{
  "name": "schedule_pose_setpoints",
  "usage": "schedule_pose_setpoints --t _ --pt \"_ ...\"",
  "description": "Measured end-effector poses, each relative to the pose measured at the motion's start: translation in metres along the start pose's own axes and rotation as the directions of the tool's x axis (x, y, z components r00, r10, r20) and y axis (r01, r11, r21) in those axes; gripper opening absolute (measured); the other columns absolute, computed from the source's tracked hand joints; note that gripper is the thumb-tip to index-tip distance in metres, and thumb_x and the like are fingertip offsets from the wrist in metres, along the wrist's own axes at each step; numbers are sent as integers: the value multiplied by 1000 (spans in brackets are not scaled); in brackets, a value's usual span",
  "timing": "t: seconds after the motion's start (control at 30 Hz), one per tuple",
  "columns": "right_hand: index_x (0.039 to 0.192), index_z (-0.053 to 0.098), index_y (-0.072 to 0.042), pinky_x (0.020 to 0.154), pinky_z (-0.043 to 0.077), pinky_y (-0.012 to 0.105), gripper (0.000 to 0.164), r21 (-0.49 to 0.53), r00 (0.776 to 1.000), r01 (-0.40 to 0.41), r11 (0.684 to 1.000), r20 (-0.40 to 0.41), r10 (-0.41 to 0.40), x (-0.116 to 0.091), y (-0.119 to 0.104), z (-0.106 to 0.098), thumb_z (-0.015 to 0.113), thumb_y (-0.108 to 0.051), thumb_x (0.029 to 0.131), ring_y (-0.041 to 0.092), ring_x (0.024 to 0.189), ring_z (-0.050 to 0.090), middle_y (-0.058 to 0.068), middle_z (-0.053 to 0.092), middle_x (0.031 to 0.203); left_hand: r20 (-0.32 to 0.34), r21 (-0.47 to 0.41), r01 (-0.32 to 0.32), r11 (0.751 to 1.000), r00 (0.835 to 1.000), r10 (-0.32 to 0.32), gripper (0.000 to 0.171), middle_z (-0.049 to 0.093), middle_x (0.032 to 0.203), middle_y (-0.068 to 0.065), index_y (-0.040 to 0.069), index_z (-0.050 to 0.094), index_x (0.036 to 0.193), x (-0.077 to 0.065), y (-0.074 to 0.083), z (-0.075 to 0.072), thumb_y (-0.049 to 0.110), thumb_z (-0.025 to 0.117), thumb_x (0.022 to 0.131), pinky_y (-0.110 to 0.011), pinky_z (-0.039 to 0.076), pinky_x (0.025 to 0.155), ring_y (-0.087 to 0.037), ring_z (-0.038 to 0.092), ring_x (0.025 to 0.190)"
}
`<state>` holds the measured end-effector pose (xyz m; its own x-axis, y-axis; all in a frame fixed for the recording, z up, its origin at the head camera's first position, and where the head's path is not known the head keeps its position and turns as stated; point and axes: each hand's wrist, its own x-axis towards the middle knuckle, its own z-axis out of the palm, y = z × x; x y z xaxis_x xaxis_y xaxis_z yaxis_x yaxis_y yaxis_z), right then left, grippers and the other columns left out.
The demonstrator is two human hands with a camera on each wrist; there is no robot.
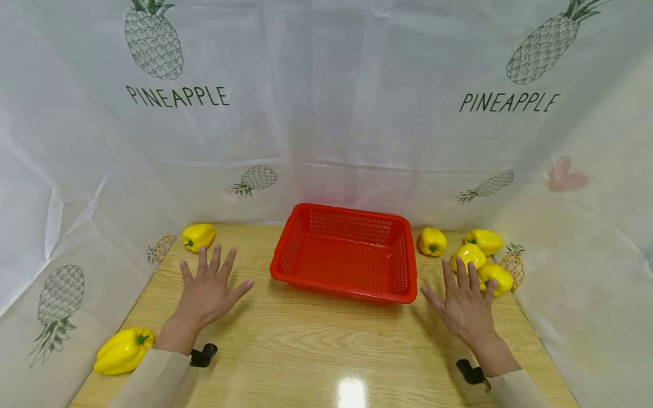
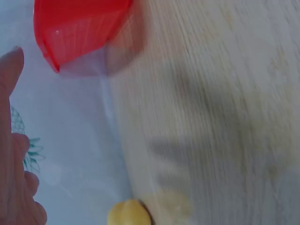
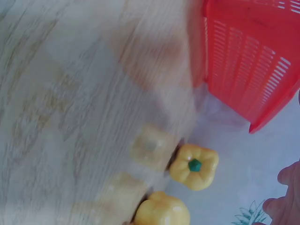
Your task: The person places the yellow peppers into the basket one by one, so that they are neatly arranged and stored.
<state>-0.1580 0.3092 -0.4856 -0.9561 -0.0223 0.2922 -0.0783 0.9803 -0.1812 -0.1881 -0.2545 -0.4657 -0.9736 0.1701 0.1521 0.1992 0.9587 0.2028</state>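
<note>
In the head view a red plastic basket (image 1: 347, 258) with slotted walls stands at the middle back of the table, with nothing in it. My left hand (image 1: 204, 294) hovers left of it, fingers spread and holding nothing. Just beyond its fingertips lies a yellow bell pepper (image 1: 198, 237), and another yellow bell pepper (image 1: 124, 351) lies by the left forearm. To the basket's right my right hand (image 1: 466, 311) is spread too, also holding nothing. Its fingers overlap a cluster of yellow peppers (image 1: 468, 258) in this view. A single pepper (image 1: 432, 242) sits between that cluster and the basket.
A white sheet (image 1: 336, 124) printed with pineapples hangs behind the wooden table (image 1: 306, 351) and along both sides. Dark wrist cameras (image 1: 204, 355) are strapped at both wrists. Light glares off the table's front.
</note>
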Motion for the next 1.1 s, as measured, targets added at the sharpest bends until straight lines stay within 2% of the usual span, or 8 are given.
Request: schedule_pose_setpoints --t 0.07,0.2,0.4,0.67,0.9,1.1 --pt "170 16 -11 114 -3 88 92 4 1000 8 1000 -7 -8 0 -1 -1 49 -66 104 54 160 5 23 5 176 3 -3 -12 1000 1000 12 96 7 175 -28 14 18 171 4 3 1 75 43 101 -83 -12 117 -52 -8 161" --pt "170 15 -9 115 -7 86 93 26 1000 14 1000 -12 -14 2 -6 -5 50 -64 105 52 161 2 23 4 176 9 -2 -40 999 999 40 95 6 175 -26 14 18 171 15 14 4 75 42 102 -77 -9 123 -47 -8 162" --pt "169 20 -7 117 -9 83 91 64 1000 23 998 -6 -23 6 -21 -8 51 -64 104 53 160 4 24 5 176 32 0 -90 996 995 90 95 7 176 -24 15 19 171 37 40 9 76 41 101 -72 -3 127 -47 -2 163" --pt "168 19 -1 121 -6 81 97 119 996 24 993 80 -33 11 -50 -6 49 -67 103 49 162 4 27 9 175 82 -42 -186 982 979 189 96 4 177 -19 7 15 170 66 74 19 70 44 103 -60 4 132 -42 -1 164" --pt "164 25 7 122 3 80 102 122 989 41 992 134 -58 8 -62 4 48 -71 102 50 161 13 29 17 173 169 -95 -189 977 965 203 101 5 177 -20 0 11 168 77 82 29 71 43 103 -58 9 133 -41 2 164" --pt "162 25 10 122 8 79 103 129 984 59 990 162 -80 9 -65 8 47 -71 103 50 160 16 30 19 172 185 -97 -174 980 964 190 105 8 177 -21 -2 13 167 72 77 32 76 40 101 -58 10 132 -40 4 164"
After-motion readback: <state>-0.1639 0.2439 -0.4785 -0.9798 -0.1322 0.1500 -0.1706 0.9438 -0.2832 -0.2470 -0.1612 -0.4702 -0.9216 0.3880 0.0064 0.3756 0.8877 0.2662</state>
